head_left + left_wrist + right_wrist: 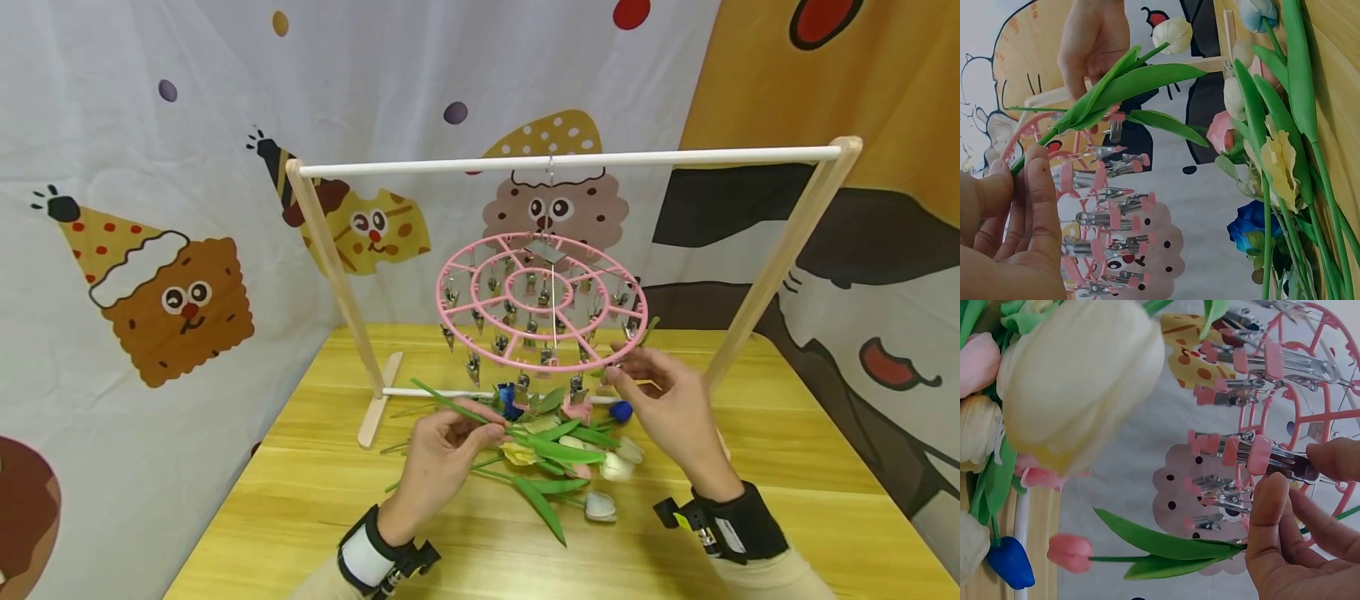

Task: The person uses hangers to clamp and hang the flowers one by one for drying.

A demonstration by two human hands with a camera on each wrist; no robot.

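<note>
Over the feed I see the left hand (pixel 446 446) with thumb and fingertips pinching the stem (pixel 1051 133) of a white tulip (pixel 1172 34), which slants above the heap of flowers (pixel 519 454) on the table (pixel 300 533), below the pink ring (pixel 555 368). The right hand (pixel 671 408) pinches a metal clip (pixel 1291 465) between thumb and finger; I can't tell whether its jaws are parted. That clip is my first worry: on smooth, springy metal, a slight roll of the thumb could let it slip free. Next, the tulip's long leaves (pixel 1147 81) could snag other clips, or get nipped in place of the stem, leaving a weak hold. The pink ring hangs by one hook (pixel 551 171) from the white rail (pixel 420 167), so a tug would likely tip or swing it. A pink tulip (pixel 1069 553) dangles head down near the right hand; a knock might shake it loose, though what supports it is hidden from me.
</note>
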